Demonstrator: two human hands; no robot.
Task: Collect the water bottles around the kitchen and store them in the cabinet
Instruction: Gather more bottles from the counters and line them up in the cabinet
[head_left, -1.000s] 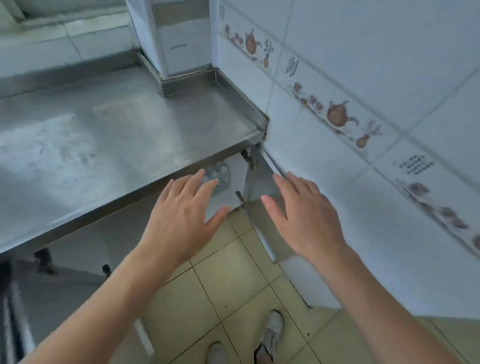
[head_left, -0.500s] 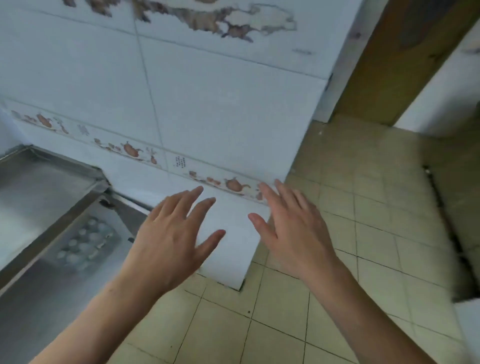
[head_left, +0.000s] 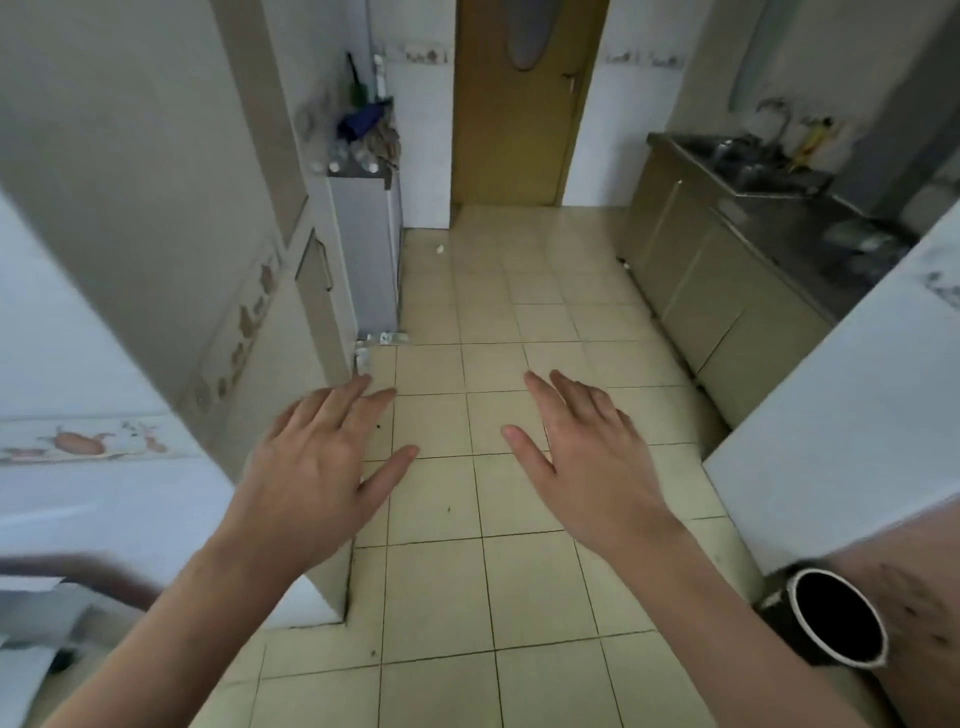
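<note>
Bottles (head_left: 343, 156) far off; left hand (head_left: 311, 467), right hand (head_left: 592, 462) outstretched, fingers straight, empty.

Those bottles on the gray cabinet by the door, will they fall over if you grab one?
Probably easy to tip. The bottles look clear and crowded on the narrow cabinet, so pulling one may knock its neighbors. They look like thin plastic, likely light if empty, though the blur hides any water. Both hands are empty.

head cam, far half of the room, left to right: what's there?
Grey cabinet with bottles on top → wooden door → sink on the counter with beige cabinet doors.
</note>
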